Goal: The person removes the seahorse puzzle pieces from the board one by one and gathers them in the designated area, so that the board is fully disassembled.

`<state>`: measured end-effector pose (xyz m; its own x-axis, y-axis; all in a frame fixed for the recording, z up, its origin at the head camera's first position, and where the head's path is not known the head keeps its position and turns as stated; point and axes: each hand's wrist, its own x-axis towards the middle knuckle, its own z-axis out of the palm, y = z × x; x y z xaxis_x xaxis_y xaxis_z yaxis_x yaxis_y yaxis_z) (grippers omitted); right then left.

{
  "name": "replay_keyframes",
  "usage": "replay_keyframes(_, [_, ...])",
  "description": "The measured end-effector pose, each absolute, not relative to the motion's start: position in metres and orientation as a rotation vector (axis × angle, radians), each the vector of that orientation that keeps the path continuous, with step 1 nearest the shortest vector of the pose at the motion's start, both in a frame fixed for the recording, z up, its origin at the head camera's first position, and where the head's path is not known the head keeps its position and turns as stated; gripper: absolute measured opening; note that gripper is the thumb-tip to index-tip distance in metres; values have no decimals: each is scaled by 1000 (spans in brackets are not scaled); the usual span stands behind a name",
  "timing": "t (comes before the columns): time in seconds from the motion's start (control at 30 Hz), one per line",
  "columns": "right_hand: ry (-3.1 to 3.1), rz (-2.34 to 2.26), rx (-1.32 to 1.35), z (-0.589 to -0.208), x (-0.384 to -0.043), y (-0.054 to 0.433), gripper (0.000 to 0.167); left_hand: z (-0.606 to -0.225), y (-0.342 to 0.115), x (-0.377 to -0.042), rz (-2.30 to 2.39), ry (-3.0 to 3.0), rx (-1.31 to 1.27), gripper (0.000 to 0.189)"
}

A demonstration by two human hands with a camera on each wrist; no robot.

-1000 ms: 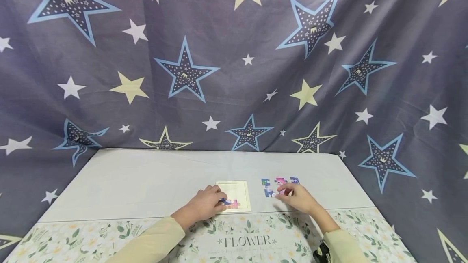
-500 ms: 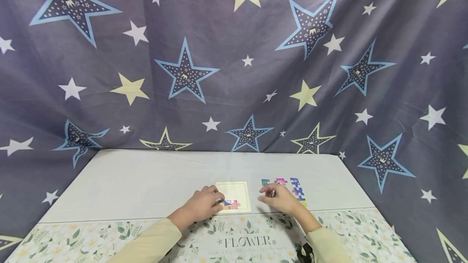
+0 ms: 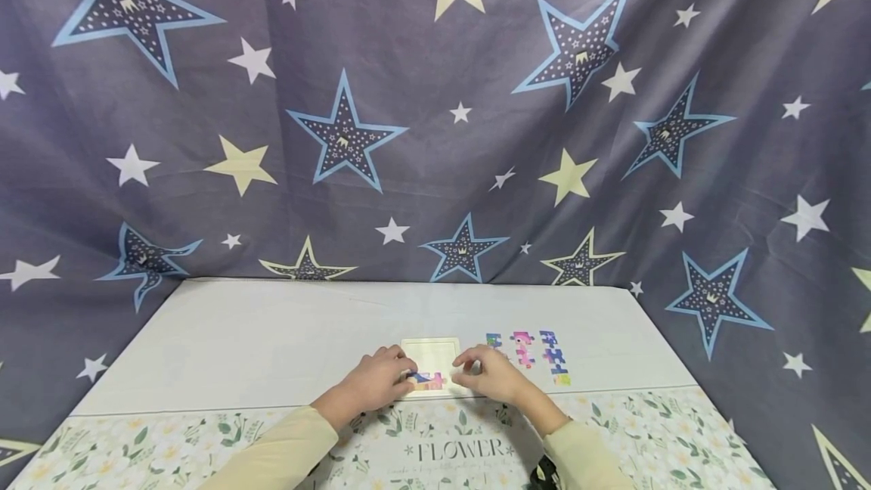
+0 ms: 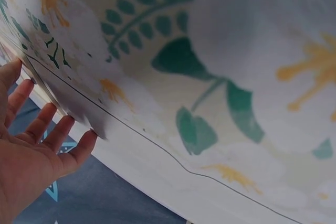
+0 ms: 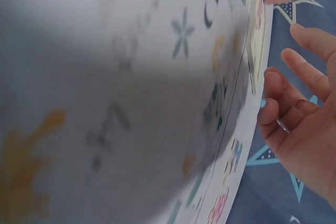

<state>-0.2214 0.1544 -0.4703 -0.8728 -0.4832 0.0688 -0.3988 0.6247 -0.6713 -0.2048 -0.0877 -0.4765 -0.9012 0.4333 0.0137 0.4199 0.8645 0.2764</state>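
A pale, shallow puzzle tray [image 3: 435,344] lies on the table, a few jigsaw pieces [image 3: 433,381] along its near edge. My left hand [image 3: 377,380] rests on the tray's left side, its fingertips over the pieces there. In the left wrist view that hand's fingers [image 4: 42,124] are spread, tips at the tray's edge. My right hand [image 3: 493,376] is at the tray's right edge, thumb and index bent toward each other. In the right wrist view its other fingers [image 5: 275,90] are curled over a small puzzle piece, mostly hidden in the hand.
Right of the tray several loose jigsaw pieces lie in columns: a blue-green piece [image 3: 493,339], pink pieces [image 3: 523,346] and blue pieces [image 3: 553,358]. A floral cloth [image 3: 272,437] covers the table's near part. Behind the table hangs a star-print curtain [image 3: 408,97].
My right hand has moved left from the loose pieces to the tray's right edge, and a dark blue piece no longer shows in the left column. The left hand stays on the tray.
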Motion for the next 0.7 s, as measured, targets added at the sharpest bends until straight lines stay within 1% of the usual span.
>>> replay_keyframes(0.37, [2686, -1042, -764, -469, -219, 136, 25, -475, -88, -204, 429, 2976, 683, 29])
replay_keyframes(0.7, [2699, -982, -769, -476, -221, 128, 28, -473, -88, -203, 431, 2979, 701, 28])
